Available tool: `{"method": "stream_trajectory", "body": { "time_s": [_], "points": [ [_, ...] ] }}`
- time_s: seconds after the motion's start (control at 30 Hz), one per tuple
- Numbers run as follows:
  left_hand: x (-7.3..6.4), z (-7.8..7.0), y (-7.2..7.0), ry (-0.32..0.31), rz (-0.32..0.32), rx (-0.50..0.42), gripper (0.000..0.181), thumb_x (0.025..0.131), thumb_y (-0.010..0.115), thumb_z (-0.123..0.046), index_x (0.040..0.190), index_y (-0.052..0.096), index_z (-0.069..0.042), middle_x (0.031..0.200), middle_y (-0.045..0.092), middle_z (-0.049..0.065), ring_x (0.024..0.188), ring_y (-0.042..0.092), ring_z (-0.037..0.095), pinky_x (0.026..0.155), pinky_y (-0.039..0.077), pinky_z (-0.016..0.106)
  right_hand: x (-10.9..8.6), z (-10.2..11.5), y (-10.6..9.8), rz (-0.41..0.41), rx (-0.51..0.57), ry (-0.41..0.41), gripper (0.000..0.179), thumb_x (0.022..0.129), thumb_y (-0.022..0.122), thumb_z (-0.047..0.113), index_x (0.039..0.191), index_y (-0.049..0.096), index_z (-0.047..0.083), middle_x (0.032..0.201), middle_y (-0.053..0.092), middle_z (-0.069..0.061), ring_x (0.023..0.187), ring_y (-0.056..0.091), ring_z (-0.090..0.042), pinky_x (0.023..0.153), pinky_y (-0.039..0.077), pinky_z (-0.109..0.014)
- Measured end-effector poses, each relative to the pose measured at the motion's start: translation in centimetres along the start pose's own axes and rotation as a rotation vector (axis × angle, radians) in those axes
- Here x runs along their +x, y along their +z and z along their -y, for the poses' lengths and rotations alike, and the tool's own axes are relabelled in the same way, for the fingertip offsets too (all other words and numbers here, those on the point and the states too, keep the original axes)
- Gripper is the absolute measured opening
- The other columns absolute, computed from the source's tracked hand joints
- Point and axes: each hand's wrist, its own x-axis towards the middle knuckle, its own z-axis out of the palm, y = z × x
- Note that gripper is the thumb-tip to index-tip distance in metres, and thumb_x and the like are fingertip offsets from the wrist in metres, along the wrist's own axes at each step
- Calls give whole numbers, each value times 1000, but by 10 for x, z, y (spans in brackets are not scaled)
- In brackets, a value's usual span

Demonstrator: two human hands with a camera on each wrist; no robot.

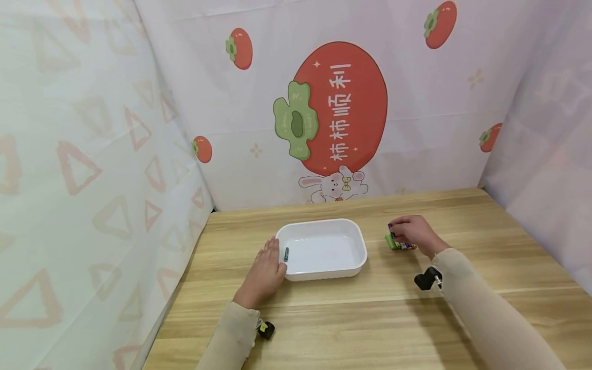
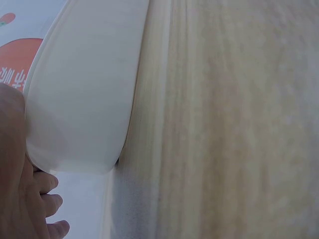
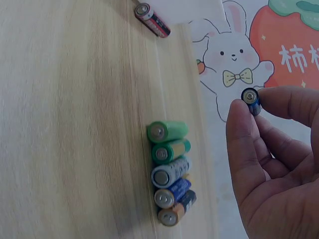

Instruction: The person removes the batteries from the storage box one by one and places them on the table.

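Observation:
Between the thumb and fingers of my right hand [image 1: 414,232] is a small dark-blue battery [image 3: 251,101], pinched with its metal end showing. It is above a row of several batteries [image 3: 172,172] on the table; light green, green, white, blue and orange-and-black ones lie side by side. My left hand [image 1: 265,268] rests along the left side of a white rectangular tray [image 1: 324,274], fingers fairly straight and thumb at the front left corner. Inside the tray, near that side, lies a small dark-green battery [image 1: 286,254]. The left wrist view shows the tray's outer wall [image 2: 84,89] beside the hand.
At the top of the right wrist view, a red-and-black battery [image 3: 152,20] lies close to a white surface. The wooden table [image 1: 333,318] meets a printed cloth backdrop [image 1: 250,169] behind, with cloth on both sides. A small black device hangs under each sleeve.

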Motion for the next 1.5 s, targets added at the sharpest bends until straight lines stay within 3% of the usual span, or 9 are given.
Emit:
{"method": "stream_trajectory", "body": {
  "time_s": [0.23, 0.57, 0.93, 1.5],
  "points": [
    [0, -3, -3, -4, 4, -8, 64, 99, 36, -23, 153, 15, 6, 160, 15, 17, 146, 14, 30, 116, 15, 46, -3, -6, -16, -6, -9, -15, 47, 98, 54, 15, 134, 47, -14, 128, 51, -33, 97, 65, -27, 85, 54, -38],
    [3, -2, -3, 4, 1, 3, 64, 98, 34, -23, 152, 15, 6, 159, 15, 17, 146, 14, 30, 116, 14, 46, -1, -17, -29, -27, -5, 17, 46, 97, 56, 12, 130, 47, -18, 119, 57, -30, 82, 64, -11, 75, 56, -28],
    [0, -4, -5, -13, 16, -3, 65, 98, 36, -23, 153, 15, 6, 159, 15, 17, 146, 15, 31, 116, 16, 47, 2, -33, -35, -36, 13, 46, 45, 97, 55, 9, 130, 46, -20, 108, 63, -17, 83, 62, -13, 77, 56, -31],
    [-1, -2, -2, -7, 14, 3, 65, 98, 38, -22, 152, 15, 7, 159, 15, 18, 145, 16, 33, 116, 16, 47, 4, -47, -44, -63, -32, 85, 46, 95, 57, 10, 129, 47, -19, 106, 64, -17, 81, 63, -15, 75, 57, -31]
  ]
}}
